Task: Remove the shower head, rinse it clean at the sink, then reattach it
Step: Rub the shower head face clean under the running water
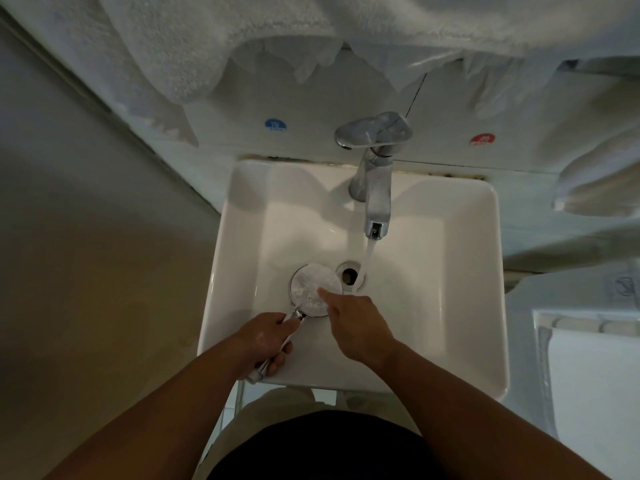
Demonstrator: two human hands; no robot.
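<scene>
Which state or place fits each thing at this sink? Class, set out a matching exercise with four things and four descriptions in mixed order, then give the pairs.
Things:
1. tap
2. shower head
3. left hand
4. right hand

Descriptions:
A. grips the chrome handle
B. running, with water falling beside the drain
C. one finger on the spray face
D. held face up over the basin, left of the stream

Pairs: 1-B, 2-D, 3-A, 4-C
</scene>
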